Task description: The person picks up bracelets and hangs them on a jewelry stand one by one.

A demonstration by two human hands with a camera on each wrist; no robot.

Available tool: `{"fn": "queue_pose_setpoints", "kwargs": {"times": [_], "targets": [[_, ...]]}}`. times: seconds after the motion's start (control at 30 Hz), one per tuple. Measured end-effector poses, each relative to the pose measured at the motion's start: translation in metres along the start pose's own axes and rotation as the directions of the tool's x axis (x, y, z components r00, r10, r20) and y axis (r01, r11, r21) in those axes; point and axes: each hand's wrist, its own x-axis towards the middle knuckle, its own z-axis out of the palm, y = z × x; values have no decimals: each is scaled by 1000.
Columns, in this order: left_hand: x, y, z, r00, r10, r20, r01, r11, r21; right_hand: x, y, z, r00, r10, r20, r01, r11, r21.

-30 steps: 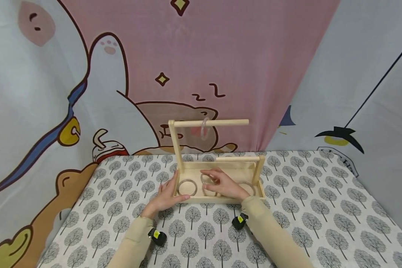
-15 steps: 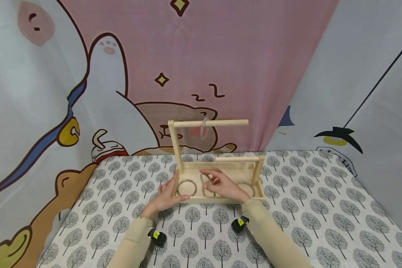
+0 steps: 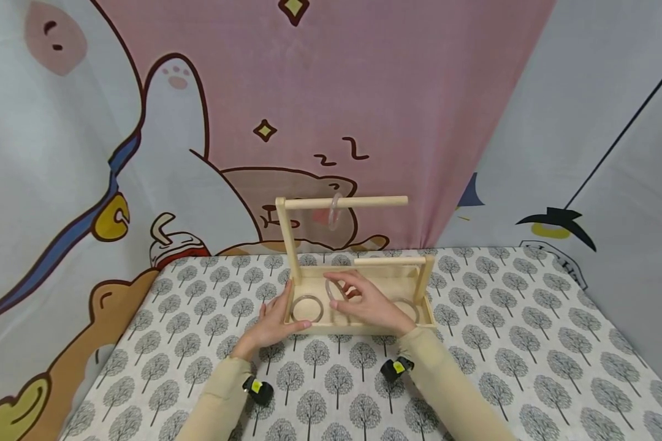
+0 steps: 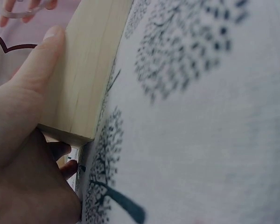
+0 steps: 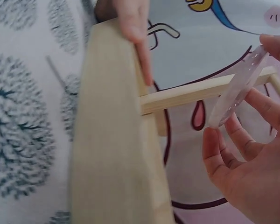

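A pale wooden bangle stand point(image 3: 288, 242) has a tray base, a high bar and a lower bar. My left hand point(image 3: 272, 321) holds the tray's left front corner, its thumb point(image 4: 44, 56) against the front wall and its fingers around the left end. Above the tray, my right hand point(image 3: 372, 304) pinches a translucent bangle point(image 5: 238, 88) between thumb and fingertips, tilted up on edge. Another bangle point(image 3: 332, 217) hangs from the high bar. One bangle point(image 3: 322, 309) lies flat at the tray's left, and one point(image 3: 417, 312) at its right, partly behind the right wrist.
The lower bar point(image 3: 388, 261) juts leftward from its post point(image 3: 425, 278) at the tray's right end. A tree-print cloth point(image 3: 507, 355) covers the table. Behind it hangs a cartoon-print curtain point(image 3: 419, 92).
My right hand has lifted the bangle a little, up and leftward, and tipped it more upright. The left hand keeps its hold on the tray corner.
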Motion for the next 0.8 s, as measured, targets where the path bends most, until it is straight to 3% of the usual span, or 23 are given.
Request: {"fn": "queue_pose_setpoints", "kwargs": {"times": [0.3,0.57,0.8], "targets": [[0,1,0,1000,0,-5,0,1000,-9,0,-24,-5,1000,-18,-16,18,999,42],[0,1,0,1000,18,-9,-18,1000,-15,-6,-71,-15,999,-50,-13,50,998,32],[1,1,0,1000,13,-4,-13,1000,4,-9,-81,-23,996,-75,-57,78,996,49]]}}
